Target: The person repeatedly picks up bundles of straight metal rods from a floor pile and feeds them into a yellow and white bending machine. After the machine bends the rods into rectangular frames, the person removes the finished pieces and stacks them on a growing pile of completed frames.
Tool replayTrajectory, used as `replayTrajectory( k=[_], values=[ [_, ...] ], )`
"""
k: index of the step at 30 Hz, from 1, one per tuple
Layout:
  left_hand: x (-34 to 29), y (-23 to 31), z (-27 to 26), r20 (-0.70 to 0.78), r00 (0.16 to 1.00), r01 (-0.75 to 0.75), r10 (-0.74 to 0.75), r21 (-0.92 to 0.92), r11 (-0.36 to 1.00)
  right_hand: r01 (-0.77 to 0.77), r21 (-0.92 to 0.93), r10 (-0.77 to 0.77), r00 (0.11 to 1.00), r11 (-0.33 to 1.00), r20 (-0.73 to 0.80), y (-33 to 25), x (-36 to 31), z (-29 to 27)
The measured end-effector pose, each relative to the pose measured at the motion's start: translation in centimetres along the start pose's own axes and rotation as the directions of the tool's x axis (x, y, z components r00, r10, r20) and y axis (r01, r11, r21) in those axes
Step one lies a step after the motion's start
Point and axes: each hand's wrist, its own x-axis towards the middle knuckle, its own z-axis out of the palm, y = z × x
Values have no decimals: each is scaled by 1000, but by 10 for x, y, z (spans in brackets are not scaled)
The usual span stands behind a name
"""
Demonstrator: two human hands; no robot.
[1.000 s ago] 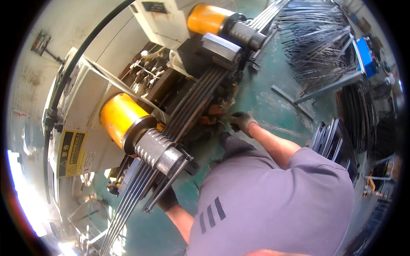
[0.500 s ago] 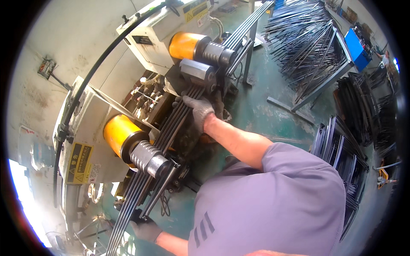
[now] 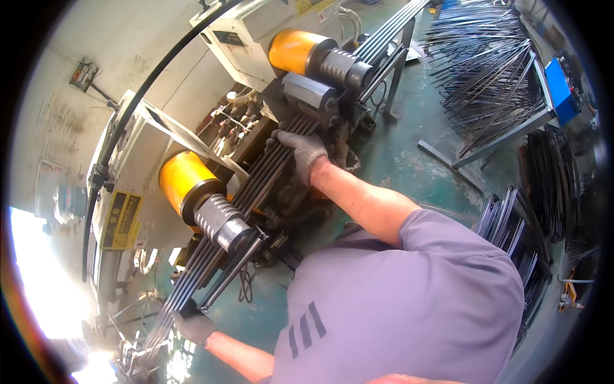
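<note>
A bundle of long dark steel bars runs diagonally through a bending machine, from lower left to upper right. My right hand, in a grey glove, rests flat on the bars near the machine's middle block. My left hand, also gloved, grips the bars' lower end at the bottom left. Two ribbed steel rollers flank the bars: the near roller has a yellow drum behind it and the far roller has an orange drum behind it. My grey shirt fills the lower right.
A rack of bent dark rods stands on the green floor at upper right. More bent rods are stacked at the right. A blue box sits at the far right. A black hose arcs over the machine's left side.
My right hand has moved from the floor side up onto the bars. My left hand has slid farther down the bundle toward the lower left. The view has shifted.
</note>
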Motion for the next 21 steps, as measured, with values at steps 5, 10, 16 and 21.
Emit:
replayTrajectory(
  k=[5,10,16,21],
  values=[
    [14,54,12,17,909,-388,417,405,828,-10,33,10,1000,999,2,3,0,0],
    [-3,111,54,244,693,-463,678,872,160,-12,29,12,1000,999,6,4,2,-2],
    [-10,154,108,442,646,-632,623,767,111,-65,14,65,998,998,-25,-9,-2,4],
    [-81,131,199,395,723,-681,567,546,488,-26,72,27,1000,997,-15,-15,14,-9]
  ],
)
